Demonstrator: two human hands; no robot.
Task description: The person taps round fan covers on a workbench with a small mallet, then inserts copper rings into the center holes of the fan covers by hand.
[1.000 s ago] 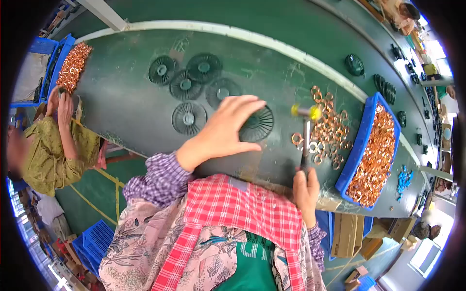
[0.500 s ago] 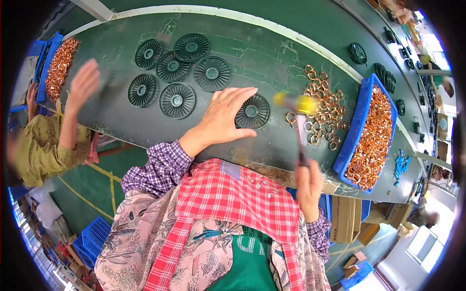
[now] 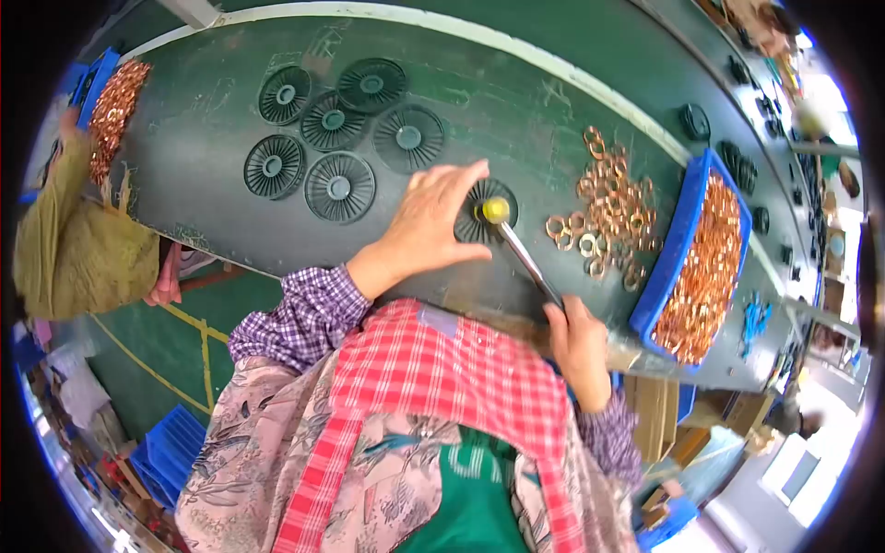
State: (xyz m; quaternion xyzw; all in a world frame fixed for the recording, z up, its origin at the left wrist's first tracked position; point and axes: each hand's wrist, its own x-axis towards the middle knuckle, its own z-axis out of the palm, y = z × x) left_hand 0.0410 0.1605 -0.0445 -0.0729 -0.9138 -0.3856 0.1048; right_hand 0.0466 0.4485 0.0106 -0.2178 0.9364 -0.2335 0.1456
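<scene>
A dark green spoked disc (image 3: 468, 223) lies flat on the green worktable. My left hand (image 3: 419, 221) is around its left side, thumb and fingers spread wide; whether the fingertips touch its rim I cannot tell. In my right hand (image 3: 579, 348) is the handle of a hammer (image 3: 527, 260). Its yellow head (image 3: 495, 210) is over the middle of the disc and hides the hub. Several similar spoked discs (image 3: 339, 187) lie to the left of my hands. Loose copper-coloured rings (image 3: 608, 207) are scattered to the right.
On the right stands a blue bin (image 3: 675, 249) heaped with copper-coloured rings (image 3: 705, 272). Blue pieces (image 3: 757, 315) lie beyond it. At the far left, a co-worker's sleeve (image 3: 88, 263) is beside another ring-filled bin (image 3: 95, 88). More dark parts (image 3: 736, 166) rest behind the blue bin.
The hammer head has swung left and down from above the loose rings onto the disc's middle. My left hand has hardly moved. The co-worker's raised hand has drawn back to the left.
</scene>
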